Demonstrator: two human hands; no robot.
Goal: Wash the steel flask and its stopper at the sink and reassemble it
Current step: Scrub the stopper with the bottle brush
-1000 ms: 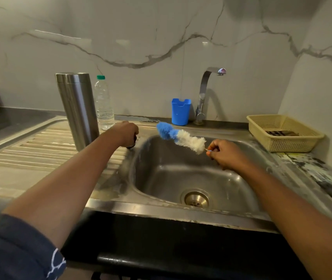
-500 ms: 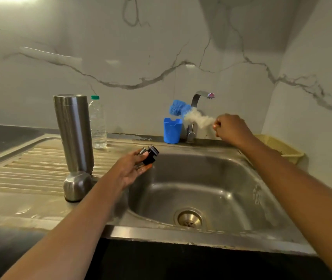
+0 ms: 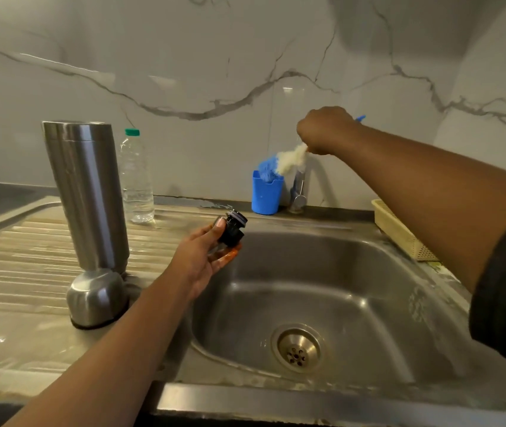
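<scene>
Stopper (image 3: 232, 228), black, ringed end turned up toward the wall: pinched by the left hand (image 3: 207, 257), thumb on its near upper side and fingers curled beneath, above the sink (image 3: 368, 272) rim at roughly 10 o'clock from the drain (image 3: 299, 349). Right hand (image 3: 322, 131): fist closed round the handle of a bottle brush (image 3: 290, 160), raised at 12 o'clock from the drain, above the tap (image 3: 299, 189). The brush slants from the fist toward 8 o'clock, its white fibres just below the knuckles and its blue tip at the mouth of a blue cup (image 3: 266, 195); whether the tip sits inside cannot be told. The cup stands on the back ledge, with the tap just beside it at its 3 o'clock. Steel flask (image 3: 87, 192): upright on the ribbed drainboard (image 3: 14, 257), at 9 o'clock from the stopper and apart from both hands. Steel cap (image 3: 96, 298): rim down at the flask's 6 o'clock, close against its base. Plastic water bottle (image 3: 136, 180), green lid: just behind the flask at its 2 o'clock. Woven basket (image 3: 399, 229), cream: on the counter at 2 o'clock from the drain, partly hidden by the right forearm.
</scene>
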